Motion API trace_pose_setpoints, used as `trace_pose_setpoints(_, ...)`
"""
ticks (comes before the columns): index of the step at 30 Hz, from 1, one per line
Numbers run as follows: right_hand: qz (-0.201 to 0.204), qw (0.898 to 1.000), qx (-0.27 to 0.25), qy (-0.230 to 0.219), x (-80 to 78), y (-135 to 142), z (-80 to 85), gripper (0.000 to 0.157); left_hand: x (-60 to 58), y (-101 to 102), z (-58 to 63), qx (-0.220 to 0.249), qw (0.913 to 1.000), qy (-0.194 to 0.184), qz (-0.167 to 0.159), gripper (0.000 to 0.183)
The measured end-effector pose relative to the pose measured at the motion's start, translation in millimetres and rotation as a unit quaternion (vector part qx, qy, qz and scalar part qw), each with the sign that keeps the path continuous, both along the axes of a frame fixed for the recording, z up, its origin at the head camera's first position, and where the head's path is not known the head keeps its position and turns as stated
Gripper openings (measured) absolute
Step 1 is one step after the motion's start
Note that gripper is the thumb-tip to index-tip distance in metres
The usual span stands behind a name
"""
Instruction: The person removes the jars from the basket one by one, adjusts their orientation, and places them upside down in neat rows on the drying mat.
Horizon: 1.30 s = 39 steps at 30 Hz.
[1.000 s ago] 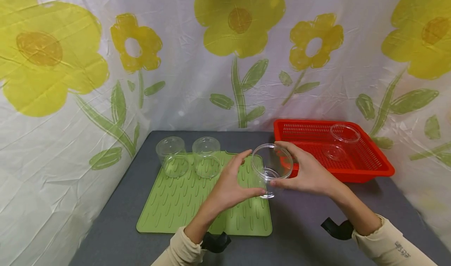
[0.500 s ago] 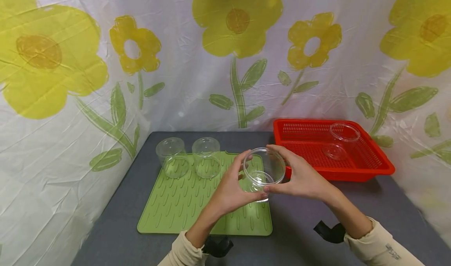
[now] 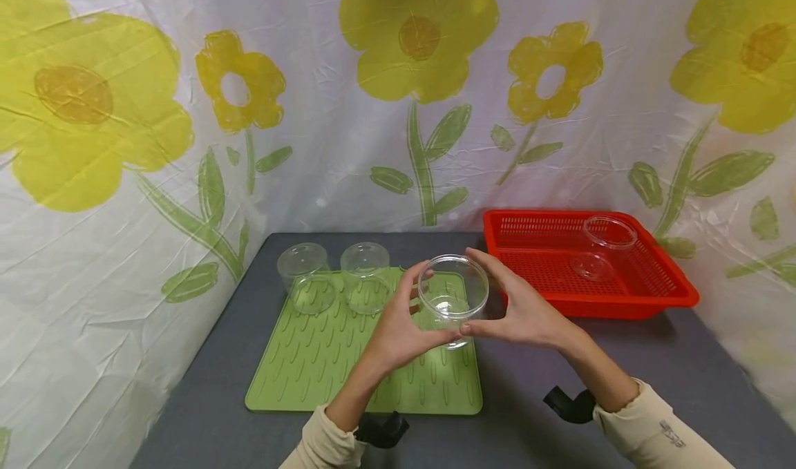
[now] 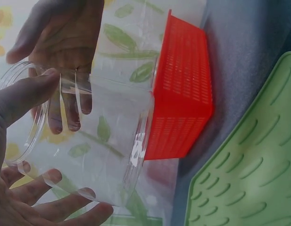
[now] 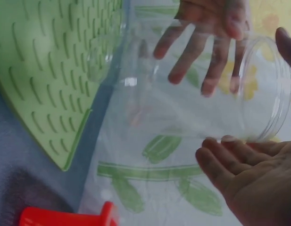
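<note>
A clear plastic jar (image 3: pixel 450 309) is held up over the right part of the green drying mat (image 3: pixel 323 358), its round rim toward the head camera. My left hand (image 3: pixel 398 324) grips its left side, thumb near the front and fingers spread along the wall. From the right, my right hand (image 3: pixel 519 310) holds it too, with the thumbs close together near the rim. In the left wrist view the see-through jar (image 4: pixel 107 136) lies between both hands, its base away from the palms. The right wrist view shows the right fingers (image 5: pixel 216 165) at the wall near the rim.
Two more clear jars, one at the mat's back left corner (image 3: pixel 305 279) and another jar (image 3: pixel 365 279) beside it, stand at the back. A red perforated basket (image 3: pixel 647 303) at the right holds a clear jar (image 3: pixel 593 248). A flowered curtain (image 3: pixel 311 165) hangs behind the dark table.
Both hands have carried the jar a little to the left, away from the basket and farther over the mat. The other jars and the basket stay in place.
</note>
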State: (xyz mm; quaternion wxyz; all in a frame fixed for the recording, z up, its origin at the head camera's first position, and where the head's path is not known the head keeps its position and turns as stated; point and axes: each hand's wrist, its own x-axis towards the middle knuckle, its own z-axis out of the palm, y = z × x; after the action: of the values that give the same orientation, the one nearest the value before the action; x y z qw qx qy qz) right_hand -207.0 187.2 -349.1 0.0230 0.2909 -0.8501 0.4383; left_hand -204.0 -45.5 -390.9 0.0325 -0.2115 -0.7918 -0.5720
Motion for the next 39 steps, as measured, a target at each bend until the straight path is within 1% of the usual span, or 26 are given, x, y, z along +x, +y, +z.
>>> trace_pose_setpoints(7,0.023,0.999,-0.038,0.003,-8.0,2,-20.2,0.11,-3.7,-2,-3.6,0.028,0.9993,-0.001,0.022,0.106)
trace_pose_setpoints(10,0.02,0.999,-0.048,0.012,-11.0,1,-28.9,0.111,-5.7,-1,-6.3,0.048,0.9985,-0.006,0.026,0.105)
trace_pose_setpoints(14,0.005,0.998,-0.056,0.018,-15.3,-3,-38.0,0.111,-8.4,0,-9.2,0.076,0.9965,-0.014,0.031,0.105)
trace_pose_setpoints(18,-0.008,0.998,-0.066,0.012,-21.0,-8,-47.4,0.111,-10.7,1,-11.3,0.095,0.9947,-0.014,0.037,0.105)
trace_pose_setpoints(21,-0.01,0.997,-0.076,0.007,-24.8,-12,-53.2,0.111,-12.6,2,-12.8,0.105,0.994,-0.012,0.031,0.104)
trace_pose_setpoints(25,-0.009,0.996,-0.087,0.011,-26.7,-16,-57.5,0.11,-14.1,2,-14.5,0.117,0.9928,-0.019,0.019,0.104)
trace_pose_setpoints(32,-0.014,0.995,-0.101,0.017,-25.9,-18,-62.2,0.106,-14.4,1,-15.7,0.114,0.9931,-0.025,0.012,0.105)
trace_pose_setpoints(39,-0.027,0.996,-0.086,0.026,-23.5,-18,-65.1,0.103,-16.5,-2,-18.5,0.108,0.9937,-0.029,0.003,0.108)
